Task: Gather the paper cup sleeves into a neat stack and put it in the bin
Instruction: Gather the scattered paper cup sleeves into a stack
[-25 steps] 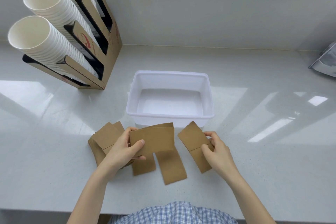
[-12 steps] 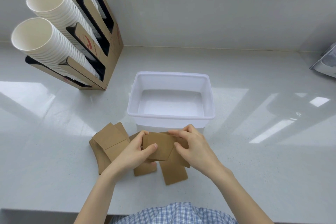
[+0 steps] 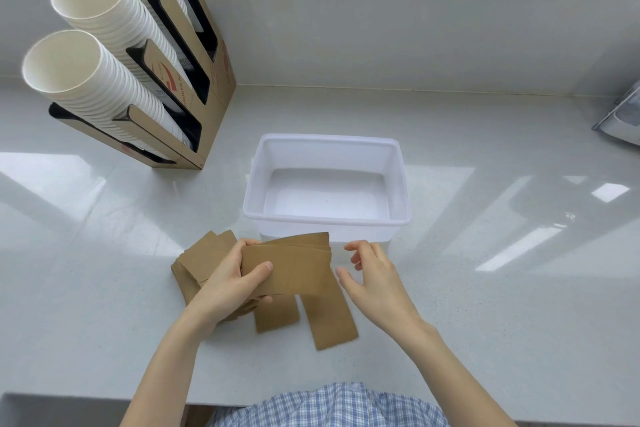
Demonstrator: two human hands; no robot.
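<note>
My left hand (image 3: 228, 279) grips a small stack of brown paper cup sleeves (image 3: 294, 267), held flat just above the counter in front of the bin. My right hand (image 3: 372, 274) hovers to the right of that stack with fingers spread, holding nothing. Two loose sleeves (image 3: 329, 317) lie on the counter under the stack, pointing toward me. Another pile of sleeves (image 3: 199, 262) lies to the left, partly hidden by my left hand. The white plastic bin (image 3: 398, 177) stands just behind, with nothing in it.
A cardboard dispenser (image 3: 214, 73) with stacked white paper cups (image 3: 79, 69) stands at the back left. A grey object (image 3: 623, 121) pokes in at the right edge. The white counter (image 3: 502, 305) ends at a front edge close to my body.
My right hand carried a sleeve from the right onto the stack in my left hand, then let go and drew back a little to the right. The stack now holds more sleeves.
</note>
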